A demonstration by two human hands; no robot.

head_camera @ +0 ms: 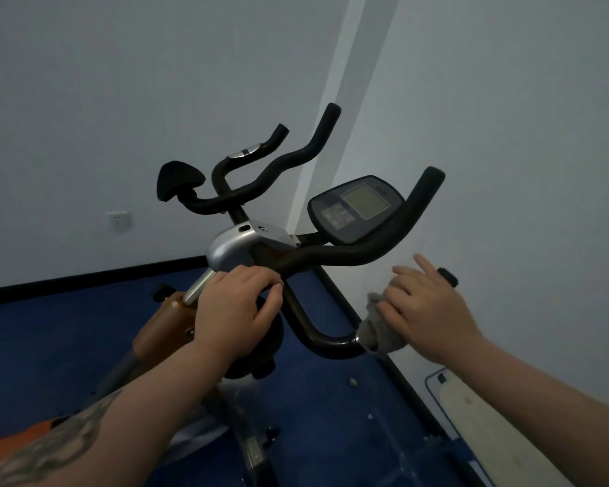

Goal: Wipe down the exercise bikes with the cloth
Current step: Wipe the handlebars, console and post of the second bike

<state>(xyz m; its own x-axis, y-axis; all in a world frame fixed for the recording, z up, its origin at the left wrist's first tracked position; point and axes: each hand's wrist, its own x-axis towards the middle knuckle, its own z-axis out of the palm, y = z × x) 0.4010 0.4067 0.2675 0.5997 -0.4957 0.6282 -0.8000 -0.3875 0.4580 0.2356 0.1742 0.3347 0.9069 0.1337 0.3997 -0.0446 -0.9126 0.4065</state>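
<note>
An exercise bike with black handlebars (348, 256) and an orange frame stands close in front of me. Its display console (357, 207) sits at the bar's centre right. My left hand (238, 309) grips the handlebar near the silver stem cover (232, 246), fingers curled over the bar. My right hand (428, 311) holds a grey cloth (377, 326) wrapped around the lower right handlebar grip, fingers partly spread over it. A black bar end (449, 275) shows just beyond my fingertips.
A second bike's black handlebars (278, 163) and an elbow pad (178, 182) stand behind, near the white wall. Blue floor (331, 416) lies below, with a black skirting along the wall. A wall socket (119, 219) is at left. A pale board (479, 416) lies at lower right.
</note>
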